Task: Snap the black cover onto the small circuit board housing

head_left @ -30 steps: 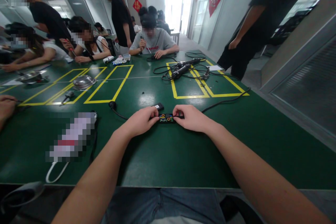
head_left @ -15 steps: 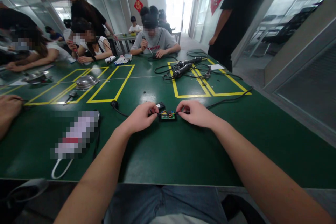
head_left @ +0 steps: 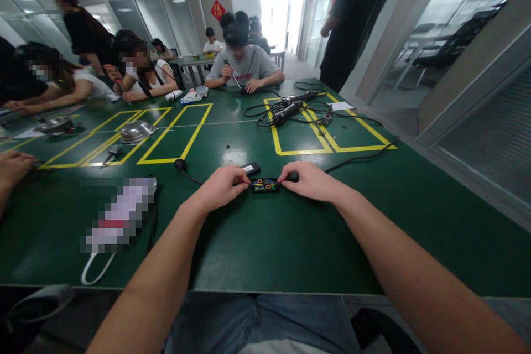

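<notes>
A small black case [head_left: 265, 190] lies uncovered on the table, with a circuit board [head_left: 260, 188] carrying copper-coloured coils and coloured wires inside it. My left hand [head_left: 224, 185] is closed in a pinch at the case's left end, where a black cord [head_left: 191, 178] with a plug [head_left: 180, 165] runs in under the hand. At the right end, my right hand [head_left: 309, 180] pinches where another black cord [head_left: 344, 166] comes in. The fingers hide the exact grip points. Just behind the case rests a black cover [head_left: 251, 168] with a white label.
Left of my arm lies a blurred pale package [head_left: 120, 213] with a white loop. Yellow tape outlines [head_left: 305, 152] mark the green table [head_left: 286, 254]. Black tools with tangled cables [head_left: 288, 110] lie beyond, and a metal bowl [head_left: 136, 130] farther left. A neighbour's hand [head_left: 14, 168] is at the left.
The circuit board sits lower in the case and shows less green. My hands have shifted slightly, and more of the cover shows. The standing people in the background have moved.
</notes>
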A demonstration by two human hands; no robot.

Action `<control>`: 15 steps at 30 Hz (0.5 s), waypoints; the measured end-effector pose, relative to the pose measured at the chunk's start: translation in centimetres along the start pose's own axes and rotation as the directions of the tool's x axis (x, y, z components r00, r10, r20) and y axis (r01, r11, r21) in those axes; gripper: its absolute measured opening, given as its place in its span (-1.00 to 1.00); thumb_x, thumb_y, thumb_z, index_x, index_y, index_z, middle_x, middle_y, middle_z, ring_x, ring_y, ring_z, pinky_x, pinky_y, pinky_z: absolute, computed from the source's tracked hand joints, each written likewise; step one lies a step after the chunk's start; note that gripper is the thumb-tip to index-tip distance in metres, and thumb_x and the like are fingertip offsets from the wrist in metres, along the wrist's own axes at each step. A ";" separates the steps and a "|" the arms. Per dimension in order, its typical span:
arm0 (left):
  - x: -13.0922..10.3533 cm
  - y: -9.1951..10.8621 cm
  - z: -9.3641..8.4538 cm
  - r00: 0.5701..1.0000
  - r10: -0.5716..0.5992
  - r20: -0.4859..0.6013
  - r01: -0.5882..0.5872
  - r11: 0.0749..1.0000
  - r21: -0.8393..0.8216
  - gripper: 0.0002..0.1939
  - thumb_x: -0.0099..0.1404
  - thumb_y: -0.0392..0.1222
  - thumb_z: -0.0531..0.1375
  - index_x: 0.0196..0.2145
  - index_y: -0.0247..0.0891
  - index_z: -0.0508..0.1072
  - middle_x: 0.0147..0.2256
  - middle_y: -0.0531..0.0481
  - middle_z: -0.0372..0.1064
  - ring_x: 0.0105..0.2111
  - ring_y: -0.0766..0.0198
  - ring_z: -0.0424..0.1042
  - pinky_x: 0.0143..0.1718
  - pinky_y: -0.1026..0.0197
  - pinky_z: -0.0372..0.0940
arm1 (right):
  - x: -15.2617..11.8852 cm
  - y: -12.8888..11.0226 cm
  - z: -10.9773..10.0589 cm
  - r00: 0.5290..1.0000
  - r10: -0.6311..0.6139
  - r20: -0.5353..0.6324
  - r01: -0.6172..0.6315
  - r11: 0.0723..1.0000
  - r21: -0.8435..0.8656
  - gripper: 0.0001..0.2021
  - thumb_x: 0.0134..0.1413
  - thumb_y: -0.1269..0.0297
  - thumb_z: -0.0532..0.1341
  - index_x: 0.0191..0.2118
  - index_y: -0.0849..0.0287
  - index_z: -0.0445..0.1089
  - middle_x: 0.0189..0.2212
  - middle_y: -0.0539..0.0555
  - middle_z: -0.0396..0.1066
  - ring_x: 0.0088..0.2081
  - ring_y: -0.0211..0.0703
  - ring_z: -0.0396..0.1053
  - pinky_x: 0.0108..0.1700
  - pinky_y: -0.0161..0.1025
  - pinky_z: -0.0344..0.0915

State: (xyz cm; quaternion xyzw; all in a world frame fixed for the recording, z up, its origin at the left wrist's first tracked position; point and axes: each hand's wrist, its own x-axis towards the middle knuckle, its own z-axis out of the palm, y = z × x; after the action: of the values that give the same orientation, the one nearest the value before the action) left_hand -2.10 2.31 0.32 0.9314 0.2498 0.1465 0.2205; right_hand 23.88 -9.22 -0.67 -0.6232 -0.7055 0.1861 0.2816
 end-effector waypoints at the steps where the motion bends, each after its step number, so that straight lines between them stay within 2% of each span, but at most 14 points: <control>1: 0.0 0.0 0.1 1.000 0.017 -0.011 -0.017 1.000 0.016 -0.89 0.35 -0.33 0.30 -0.29 -0.20 0.65 -0.24 -0.05 0.54 -0.20 0.11 0.54 -0.06 0.06 0.41 | 0.0 0.0 0.0 1.000 0.007 0.004 -0.007 1.000 0.007 -0.83 0.14 0.49 0.33 -0.30 0.08 0.65 -0.27 0.04 0.65 -0.20 -0.06 0.57 -0.04 -0.19 0.45; 3: 0.1 -0.1 0.5 0.996 0.042 -0.079 -0.038 0.998 0.053 -0.89 0.33 -0.31 0.32 -0.32 -0.18 0.66 -0.12 -0.10 0.54 -0.06 0.04 0.54 0.10 -0.04 0.42 | 0.0 0.1 0.0 1.000 0.017 0.007 -0.017 1.000 0.020 -0.83 0.14 0.49 0.33 -0.30 0.08 0.65 -0.29 0.03 0.65 -0.23 -0.08 0.57 -0.06 -0.19 0.46; 5: 0.4 -0.3 1.2 0.980 0.026 -0.198 -0.011 0.997 0.079 -0.90 0.32 -0.29 0.33 -0.26 -0.16 0.69 0.03 -0.14 0.52 0.08 -0.04 0.50 0.25 -0.14 0.38 | 0.1 0.1 0.2 1.000 0.015 -0.005 -0.015 1.000 0.019 -0.85 0.14 0.48 0.32 -0.31 0.08 0.63 -0.30 0.03 0.64 -0.24 -0.08 0.56 -0.06 -0.19 0.46; 8: 1.0 -0.8 2.1 0.938 -0.091 -0.336 0.114 0.992 0.050 -0.67 0.35 -0.24 0.35 0.07 -0.15 0.65 0.16 -0.18 0.52 0.20 -0.10 0.48 0.34 -0.22 0.33 | 0.1 0.0 0.6 1.000 -0.002 -0.026 0.002 1.000 0.016 -0.89 0.16 0.44 0.33 -0.31 0.10 0.58 -0.29 0.05 0.61 -0.24 -0.09 0.54 -0.08 -0.19 0.45; 10: 1.3 -1.0 2.4 0.927 -0.201 -0.315 0.214 0.977 0.005 -0.55 0.34 -0.23 0.38 0.18 -0.16 0.60 0.13 -0.18 0.59 0.16 -0.11 0.53 0.31 -0.21 0.37 | 0.1 0.0 1.1 1.000 -0.002 -0.031 0.003 1.000 0.030 -0.91 0.16 0.44 0.32 -0.25 0.11 0.56 -0.29 0.05 0.59 -0.23 -0.09 0.53 -0.10 -0.20 0.44; 12: 1.4 -1.0 2.4 0.920 -0.277 -0.278 0.282 0.959 -0.022 -0.54 0.33 -0.25 0.41 0.18 -0.17 0.61 0.05 -0.17 0.65 0.09 -0.10 0.59 0.26 -0.18 0.42 | 0.1 -0.1 1.6 0.999 0.010 -0.039 -0.008 0.999 0.052 -0.82 0.16 0.45 0.31 -0.12 0.13 0.54 -0.28 0.05 0.58 -0.23 -0.10 0.51 -0.11 -0.20 0.43; 15: 1.1 -0.4 1.9 0.917 -0.246 -0.313 0.249 0.968 -0.030 -0.59 0.34 -0.25 0.40 0.14 -0.17 0.64 0.03 -0.15 0.67 0.04 -0.07 0.61 0.21 -0.13 0.45 | -0.1 -0.2 2.0 0.998 0.036 -0.057 -0.031 0.996 0.081 -0.55 0.19 0.37 0.34 0.19 0.14 0.43 -0.21 0.06 0.57 -0.25 -0.12 0.49 -0.14 -0.19 0.42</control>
State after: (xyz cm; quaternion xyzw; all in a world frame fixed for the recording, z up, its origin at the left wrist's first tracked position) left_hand -0.61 2.52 -1.35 0.8581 0.3983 0.2626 0.1899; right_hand 22.47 -9.17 -2.15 -0.6283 -0.6785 0.2006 0.3235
